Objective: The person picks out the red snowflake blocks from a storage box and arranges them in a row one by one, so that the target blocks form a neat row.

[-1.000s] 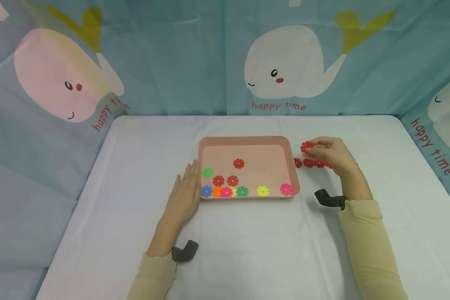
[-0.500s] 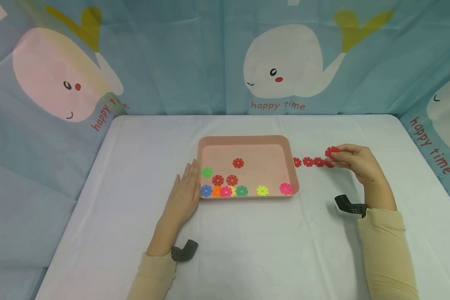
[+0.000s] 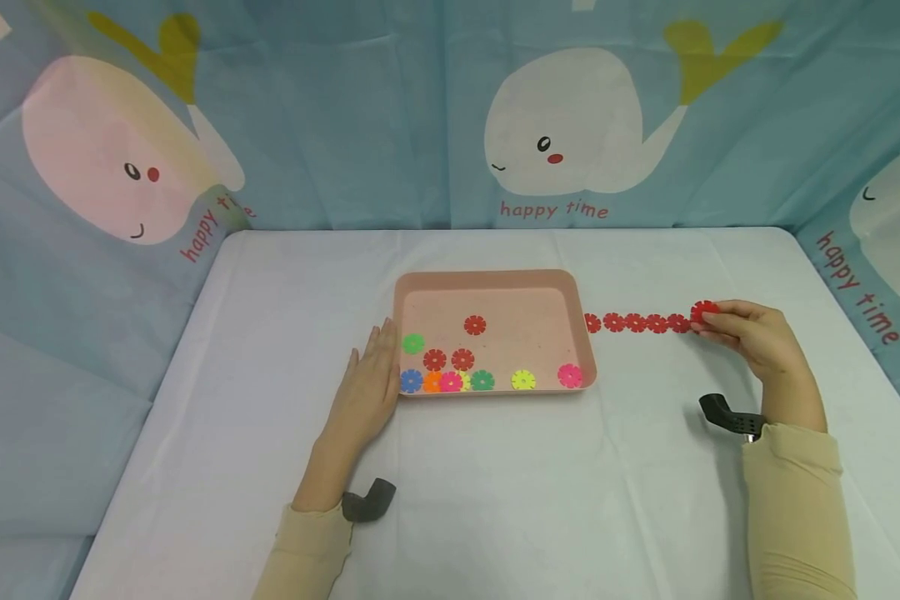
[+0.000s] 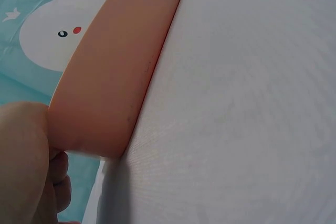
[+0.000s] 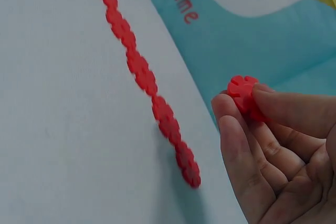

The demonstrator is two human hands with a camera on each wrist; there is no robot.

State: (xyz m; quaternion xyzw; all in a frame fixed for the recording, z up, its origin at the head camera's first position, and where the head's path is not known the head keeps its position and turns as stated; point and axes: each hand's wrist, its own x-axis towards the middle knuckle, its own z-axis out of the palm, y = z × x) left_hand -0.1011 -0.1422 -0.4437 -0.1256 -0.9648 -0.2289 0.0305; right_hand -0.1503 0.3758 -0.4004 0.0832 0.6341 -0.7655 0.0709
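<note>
A red notched disc (image 3: 702,311) is pinched between the thumb and fingers of the right hand (image 3: 761,337), near the 3 o'clock end of a row of similar red discs (image 3: 635,322). The left hand (image 3: 363,387), fingers straight, touches the pink tray's (image 3: 525,325) 9 o'clock side.

Tray (image 3: 525,329) on table (image 3: 510,492); disc row (image 3: 635,322) right.

There's room to pass in front of the tray (image 3: 517,329) (red discs (image 3: 636,322) block its right).
</note>
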